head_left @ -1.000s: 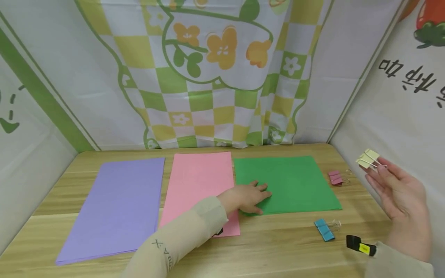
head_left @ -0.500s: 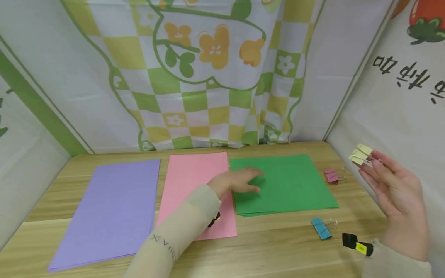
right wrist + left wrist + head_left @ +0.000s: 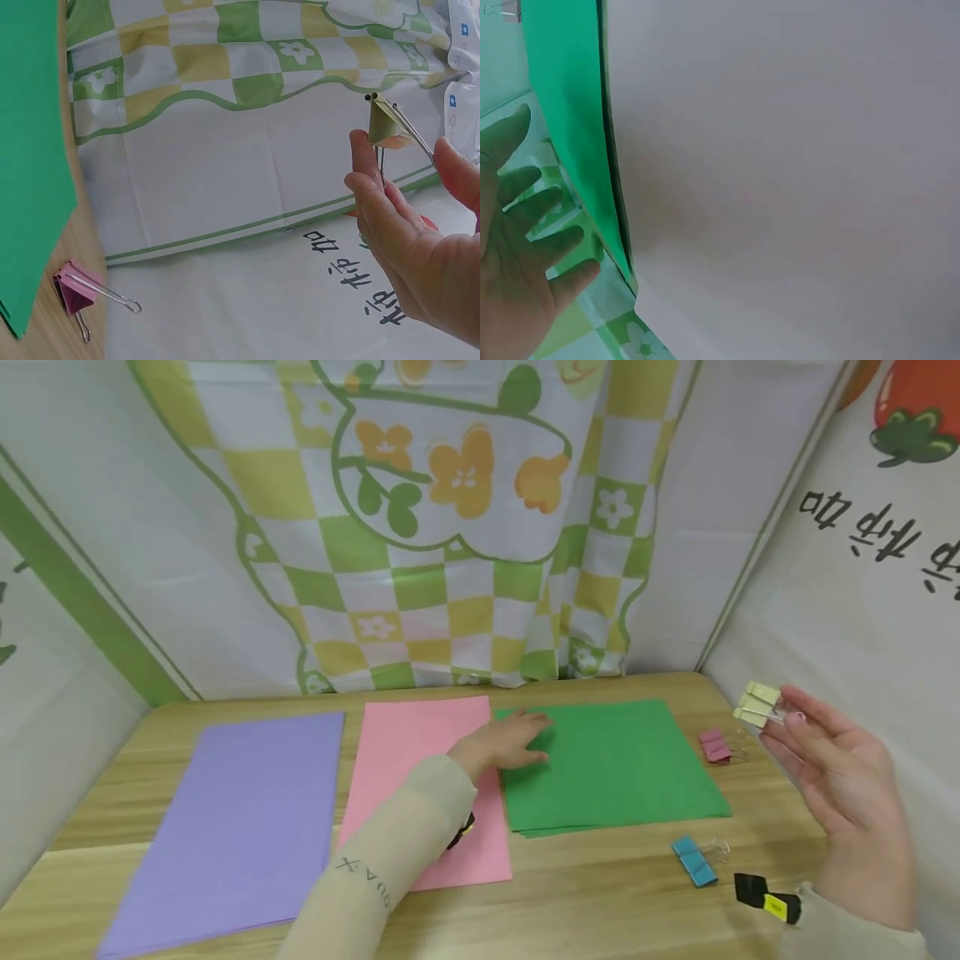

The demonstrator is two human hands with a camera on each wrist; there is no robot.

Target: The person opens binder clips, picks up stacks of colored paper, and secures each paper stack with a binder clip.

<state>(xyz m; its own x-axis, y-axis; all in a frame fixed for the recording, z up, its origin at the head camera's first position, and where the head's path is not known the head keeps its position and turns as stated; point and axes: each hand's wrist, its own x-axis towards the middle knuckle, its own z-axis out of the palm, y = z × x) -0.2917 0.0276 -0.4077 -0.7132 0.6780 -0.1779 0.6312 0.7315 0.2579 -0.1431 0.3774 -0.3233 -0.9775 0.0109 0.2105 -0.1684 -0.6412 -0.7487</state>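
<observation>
at frame right, my right hand (image 3: 851, 768) pinches the yellow clip (image 3: 757, 703) by its wire handles (image 3: 414, 135), probably to leave its body free; near centre, my left hand (image 3: 504, 743) is spread over the green paper (image 3: 615, 768).

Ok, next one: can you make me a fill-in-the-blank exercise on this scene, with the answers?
The right hand holds a metal binder clip coloured pale ____.
The rectangular pink paper lies ____ the rectangular purple paper and the rectangular green paper.
The wooden table bears a pink metal binder clip and another metal clip coloured ____.

Missing words: yellow; between; blue.
</observation>
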